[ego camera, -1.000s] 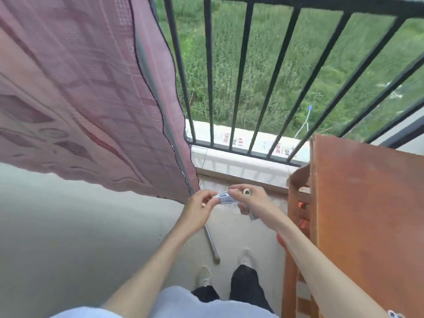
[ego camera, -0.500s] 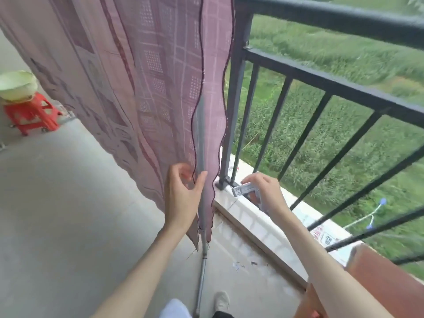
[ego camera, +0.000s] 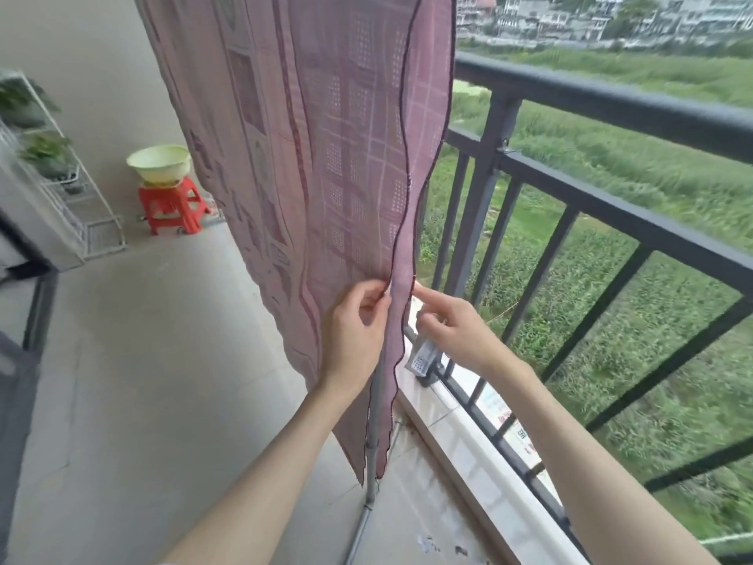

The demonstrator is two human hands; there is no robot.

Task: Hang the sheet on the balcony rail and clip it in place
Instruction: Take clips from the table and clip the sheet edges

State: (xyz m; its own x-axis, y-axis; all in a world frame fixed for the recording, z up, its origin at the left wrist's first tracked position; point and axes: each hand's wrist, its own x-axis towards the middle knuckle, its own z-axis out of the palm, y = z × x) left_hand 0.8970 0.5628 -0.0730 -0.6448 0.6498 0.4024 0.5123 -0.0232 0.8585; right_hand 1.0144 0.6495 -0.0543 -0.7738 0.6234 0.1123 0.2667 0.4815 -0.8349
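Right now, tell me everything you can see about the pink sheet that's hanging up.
The sheet is thin, slightly see-through fabric in dusty pink, printed with grid squares, dotted blocks and darker stripes, and finished with a dark wavy hem. It hangs in loose folds from above the frame, beside the balcony rail, its lower corner draping around a grey metal pole. The left hand pinches its hemmed edge; the right hand touches the same edge from the other side while holding a pale clip.
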